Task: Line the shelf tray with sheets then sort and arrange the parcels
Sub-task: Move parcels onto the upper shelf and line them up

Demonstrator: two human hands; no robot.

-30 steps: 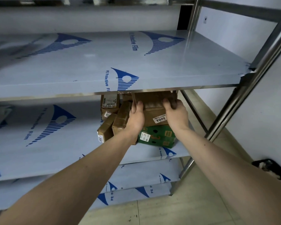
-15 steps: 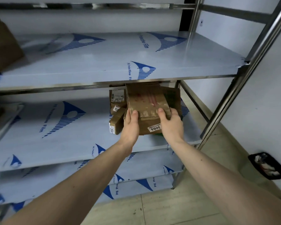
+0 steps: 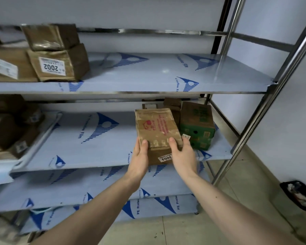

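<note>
Nearest: two bare forearms reach in from the bottom edge toward a steel shelf rack.

Left hand (image 3: 139, 160) and right hand (image 3: 183, 156) grip one brown parcel (image 3: 157, 129) between them, one hand at each near corner. Thumbs lie on its top face; the other fingers are curled out of sight under and along its sides. White label reading 3003 (image 3: 165, 158) shows on its near face, upside down. Red print on the taped top. The parcel is at the front edge of the middle shelf (image 3: 95, 149); whether it rests on the shelf or is lifted clear, cannot tell.

Two lower shelves (image 3: 78, 191) below it, both covered in blue-printed protective film.

Just right of the held parcel, on the same shelf: a green and brown carton (image 3: 196, 126), upright. Small labelled item wedged between the two, too little showing to identify. Behind them, more brown parcels (image 3: 172, 103), partly hidden by the shelf above.

Left end of the middle shelf: a grey tray (image 3: 41, 138) holding several brown parcels, blurred.

Upper shelf (image 3: 166, 80), left end: parcel labelled 2002 (image 3: 58, 65), a darker one (image 3: 49, 37) stacked on it, a larger box (image 3: 7, 65) touching its left side.

Floor, far right: a black bin (image 3: 298, 195) with pale scraps inside.
</note>
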